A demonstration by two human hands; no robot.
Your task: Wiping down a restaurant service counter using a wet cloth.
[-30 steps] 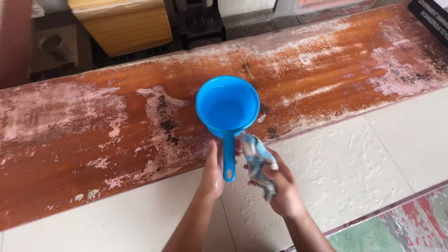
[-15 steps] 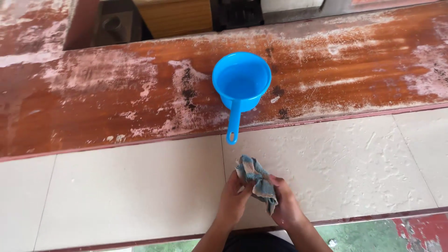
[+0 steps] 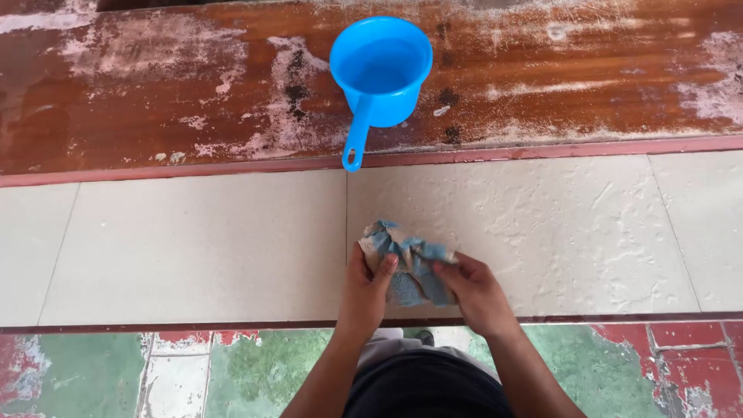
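While both hands, left hand [image 3: 365, 288] and right hand [image 3: 474, 292], clutch a crumpled cloth [image 3: 408, 259] (bunching step, apparently), a blue dipper [image 3: 379, 68] waits beyond them.

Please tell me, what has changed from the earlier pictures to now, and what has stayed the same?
The left hand let go of the blue dipper handle and drew back toward the body. It now grips the crumpled blue-grey cloth together with the right hand, above the pale tiles. The dipper stayed on the worn red-brown ledge, and the right hand kept hold of the cloth throughout.
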